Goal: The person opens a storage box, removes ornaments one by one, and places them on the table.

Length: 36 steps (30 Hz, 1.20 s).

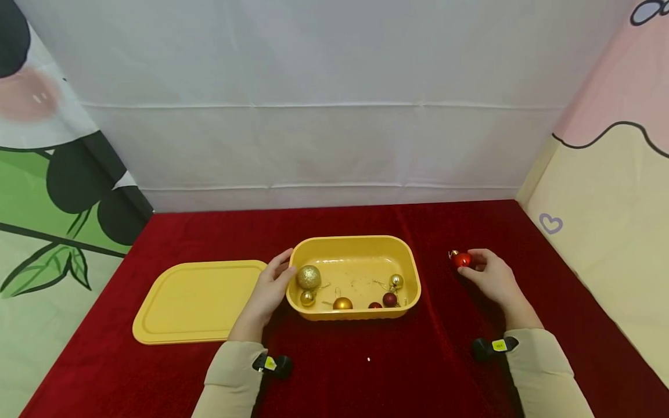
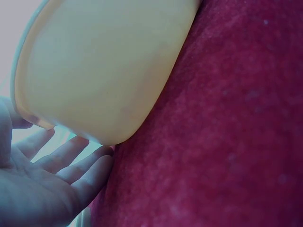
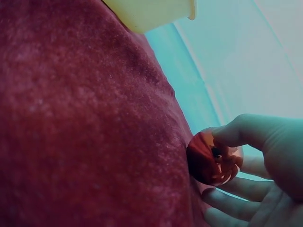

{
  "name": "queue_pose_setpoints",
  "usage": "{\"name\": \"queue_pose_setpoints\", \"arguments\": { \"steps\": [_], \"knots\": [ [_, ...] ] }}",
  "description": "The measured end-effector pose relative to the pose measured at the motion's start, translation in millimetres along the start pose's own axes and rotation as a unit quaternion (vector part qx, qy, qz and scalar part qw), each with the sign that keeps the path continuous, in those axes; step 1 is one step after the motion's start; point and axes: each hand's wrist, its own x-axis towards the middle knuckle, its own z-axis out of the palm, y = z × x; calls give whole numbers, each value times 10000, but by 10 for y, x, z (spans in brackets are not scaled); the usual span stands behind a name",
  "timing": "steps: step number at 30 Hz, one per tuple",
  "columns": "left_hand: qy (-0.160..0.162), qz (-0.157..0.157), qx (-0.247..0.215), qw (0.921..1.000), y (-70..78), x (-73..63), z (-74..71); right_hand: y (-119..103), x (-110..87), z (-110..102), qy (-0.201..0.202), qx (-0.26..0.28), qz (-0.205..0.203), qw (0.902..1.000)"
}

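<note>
A yellow plastic container (image 1: pixel 360 314) stands in the middle of the red cloth. My left hand (image 1: pixel 272 287) grips its left end, the thumb at the rim and the fingers against the outer wall, as the left wrist view also shows. Inside lie a glittery gold Christmas bauble (image 1: pixel 309 277), smaller gold baubles (image 1: pixel 342 303) and dark red baubles (image 1: pixel 389 299). To the right of the container, my right hand (image 1: pixel 490 278) pinches a shiny red Christmas bauble (image 3: pixel 208 158) between thumb and fingers. That bauble is at the cloth's surface, its gold cap pointing left in the head view.
A flat yellow lid (image 1: pixel 193 302) lies on the red cloth (image 1: pixel 355 383) left of the container, partly behind my left forearm. A tiny white speck (image 1: pixel 368 359) is in front of the container. White fabric (image 1: pixel 324 145) hangs behind the table, with printed fabric at both sides.
</note>
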Motion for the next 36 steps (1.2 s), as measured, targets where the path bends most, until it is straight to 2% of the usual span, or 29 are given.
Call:
{"name": "queue_pose_setpoints", "arguments": {
  "steps": [12, 21, 26, 36],
  "knots": [
    [23, -30, -39, 10000, 5, -17, -7, -88, -13, -29, -57, 0, -96, 9999],
    [-20, -32, -8, 10000, 16, -7, 1, -149, -30, -32, -62, -238, -214, 9995],
    [-66, -27, -46, 10000, 25, 5, 7, -236, -54, -39, 25, -292, -385, 9988],
    [-170, -98, -90, 9998, 17, -14, -19, -410, -77, -17, -54, -353, -573, 9977]
  ]
}}
